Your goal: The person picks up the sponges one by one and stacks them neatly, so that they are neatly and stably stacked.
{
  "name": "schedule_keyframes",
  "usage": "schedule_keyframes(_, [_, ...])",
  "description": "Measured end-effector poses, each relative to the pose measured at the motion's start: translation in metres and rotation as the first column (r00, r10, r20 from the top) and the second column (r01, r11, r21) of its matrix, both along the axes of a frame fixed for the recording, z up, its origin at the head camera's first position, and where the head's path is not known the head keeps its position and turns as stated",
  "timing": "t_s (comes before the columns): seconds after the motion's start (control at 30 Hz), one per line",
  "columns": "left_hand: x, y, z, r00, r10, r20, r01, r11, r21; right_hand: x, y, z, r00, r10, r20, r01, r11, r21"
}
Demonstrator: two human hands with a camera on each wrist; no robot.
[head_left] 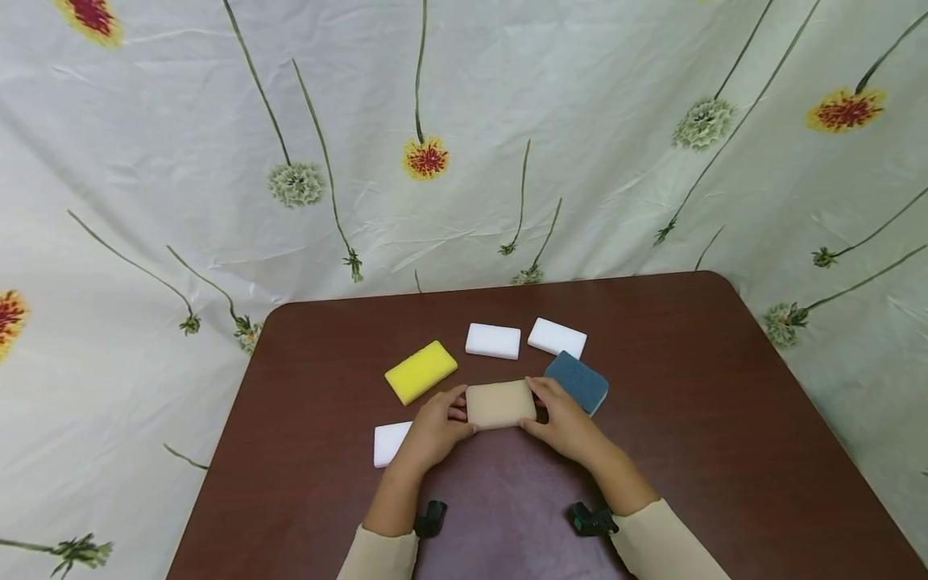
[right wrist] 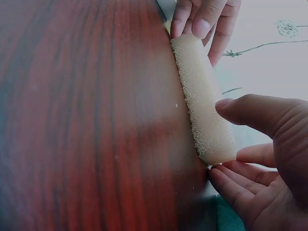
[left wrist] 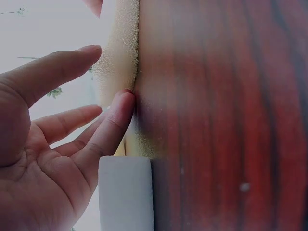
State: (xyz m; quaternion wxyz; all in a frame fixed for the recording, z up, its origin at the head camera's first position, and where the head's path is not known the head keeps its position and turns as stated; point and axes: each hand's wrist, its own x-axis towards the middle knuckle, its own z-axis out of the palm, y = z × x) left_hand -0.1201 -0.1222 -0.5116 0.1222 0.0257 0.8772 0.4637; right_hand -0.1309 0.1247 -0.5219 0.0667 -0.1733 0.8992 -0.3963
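A beige sponge lies flat across the middle of the table between my two hands. My left hand holds its left end, thumb at the near corner and fingertips at the far side. At the right end my right hand grips it the same way, the thumb on the near face and the fingers against the end. The porous side of the sponge shows up close in the left wrist view. Next to the right fingers lies a blue sponge; a white block is partly hidden behind the left wrist.
A yellow sponge sits beyond my left hand. Two more white blocks, one at the middle and one farther right, lie toward the back of the brown table. A flowered cloth hangs behind the table.
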Motion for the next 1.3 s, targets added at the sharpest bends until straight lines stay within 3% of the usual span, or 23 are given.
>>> schedule_keyframes(0.23, [-0.001, -0.001, -0.001, 0.998, -0.030, -0.048, 0.029, 0.999, -0.016, 0.004, 0.003, 0.004, 0.998, -0.024, -0.053, 0.025, 1.000, 0.017])
schedule_keyframes(0.6, [-0.006, 0.000, -0.001, 0.999, -0.038, -0.039, 0.037, 0.999, -0.024, 0.004, 0.019, 0.014, 0.984, -0.152, -0.097, 0.141, 0.984, -0.108])
schedule_keyframes(1.0, [-0.009, -0.001, -0.003, 0.999, -0.045, -0.025, 0.045, 0.999, -0.016, 0.002, 0.042, 0.016, 0.940, -0.298, -0.166, 0.283, 0.953, -0.109])
schedule_keyframes(1.17, [-0.009, -0.002, -0.003, 0.999, -0.047, -0.022, 0.046, 0.999, -0.017, 0.003, 0.050, 0.015, 0.916, -0.372, -0.150, 0.361, 0.928, -0.094])
schedule_keyframes(1.3, [-0.009, -0.002, -0.002, 0.999, -0.040, -0.018, 0.039, 0.999, -0.022, 0.002, 0.055, 0.015, 0.909, -0.397, -0.125, 0.390, 0.918, -0.074])
